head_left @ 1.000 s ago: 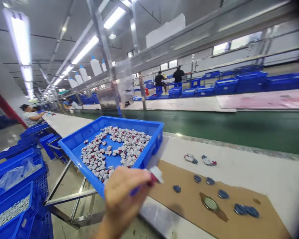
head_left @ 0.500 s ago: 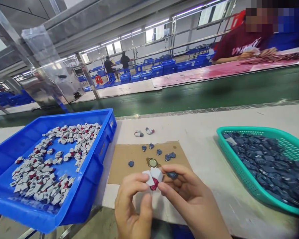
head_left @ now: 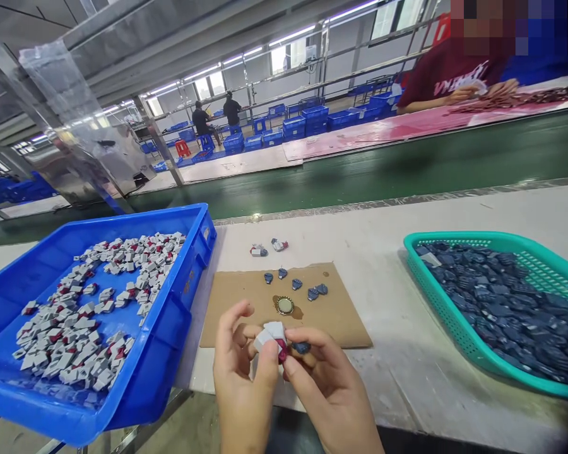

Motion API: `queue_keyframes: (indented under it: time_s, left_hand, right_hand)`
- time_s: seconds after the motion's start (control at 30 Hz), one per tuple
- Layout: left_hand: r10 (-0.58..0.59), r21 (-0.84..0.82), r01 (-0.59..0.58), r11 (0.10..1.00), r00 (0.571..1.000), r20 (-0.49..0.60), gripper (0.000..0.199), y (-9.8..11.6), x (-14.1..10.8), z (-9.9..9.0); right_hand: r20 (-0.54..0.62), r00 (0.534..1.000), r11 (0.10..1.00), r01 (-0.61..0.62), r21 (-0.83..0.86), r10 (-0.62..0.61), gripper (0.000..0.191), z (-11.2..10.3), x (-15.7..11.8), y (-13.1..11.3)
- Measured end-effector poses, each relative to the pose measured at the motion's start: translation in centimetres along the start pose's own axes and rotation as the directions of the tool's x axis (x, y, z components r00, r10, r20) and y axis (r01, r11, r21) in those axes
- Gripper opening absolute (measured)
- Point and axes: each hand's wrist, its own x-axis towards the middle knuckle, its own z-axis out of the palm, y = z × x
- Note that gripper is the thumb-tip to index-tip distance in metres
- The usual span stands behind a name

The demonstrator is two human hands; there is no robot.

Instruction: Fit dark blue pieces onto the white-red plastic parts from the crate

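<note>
A small white and dark red piece (head_left: 273, 334) is held between both hands, above the near edge of a brown cardboard sheet (head_left: 246, 290). My left hand (head_left: 246, 366) pinches its left side with the thumb in front. On its right side, my right hand (head_left: 324, 378) grips it between thumb and forefinger. A dark blue piece (head_left: 301, 347) is also tucked in the right fingers. On the cardboard lie several dark blue pieces (head_left: 296, 284) and a small round dish (head_left: 284, 306) with a pale centre. Two white and grey pieces (head_left: 279, 244) rest beyond the cardboard.
At left, a blue tray (head_left: 170, 309) holds many white and red pieces. A green basket (head_left: 454, 343) of dark blue pieces stands at right. Behind the white table (head_left: 360, 233) runs a green belt (head_left: 383, 164). A person in a dark red shirt (head_left: 435, 69) works across it.
The view has shifted slightly. My left thumb has closed onto the white piece, and the dark blue piece at the left of the cardboard is no longer visible there.
</note>
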Motion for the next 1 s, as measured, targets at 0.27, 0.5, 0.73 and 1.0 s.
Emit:
queue_keyframes:
  time_s: [0.27, 0.5, 0.73, 1.0]
  left_hand:
    - [-0.295, -0.152, 0.355, 0.922, 0.901, 0.318, 0.044, -1.0, 0.3, -1.3]
    - [-0.366, -0.366, 0.312, 0.877, 0.927, -0.086, 0.019, -3.3, -0.3, 1.5]
    - [-0.413, -0.395, 0.336, 0.855, 0.902, -0.127, 0.025, -5.3, 0.9, 3.9]
    - [-0.405, -0.54, 0.28, 0.794, 0.906, -0.126, 0.018, -5.2, -1.1, 1.7]
  right_hand:
    - [0.01, 0.986, 0.94, 0.163, -0.299, -0.168, 0.026, -1.3, 0.5, 0.2]
    - [-0.065, 0.991, 0.956, 0.091, -0.28, -0.113, 0.021, -1.0, 0.6, 1.1]
    - [-0.241, 0.969, 0.982, -0.097, -0.161, 0.056, 0.026, 1.3, 1.6, 4.7]
    - [0.018, 0.937, 0.737, 0.286, -0.612, -0.349, 0.02, -1.6, 1.2, 2.8]
